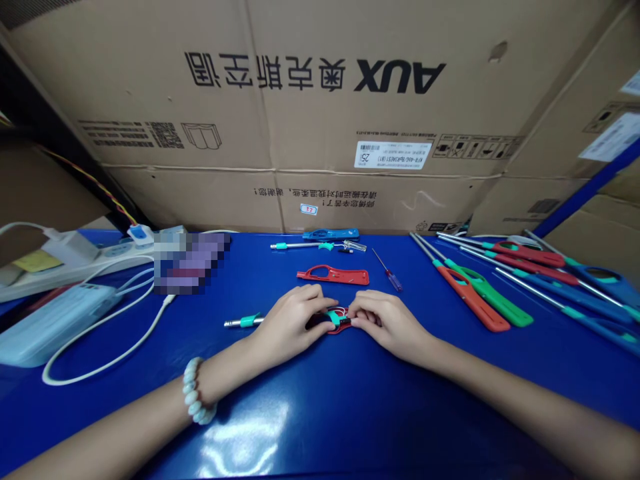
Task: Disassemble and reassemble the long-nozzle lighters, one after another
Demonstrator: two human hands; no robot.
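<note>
In front of me on the blue table lies an opened long-nosed gas lighter [336, 319]: a red half-shell with a teal trigger, a white wire and a metal tube reaching out to the left. My left hand [295, 318] holds it near the trigger, thumb and fingers closed around it from the left. From the right, my right hand [395, 321] pinches a small black part [345, 321] at the shell. Its curled fingers partly hide the lighter's right end. Just beyond lies the other red half-shell [345, 276].
Farther back are a blue half-shell [330, 235] and a metal lighter tube [300, 246] with loose parts. A purple screwdriver [393, 279] lies right of these. Several whole lighters [475, 297] lie at right. A power bank [65, 323], white cable and power strip [110, 257] occupy the left; cardboard [310, 133] stands behind.
</note>
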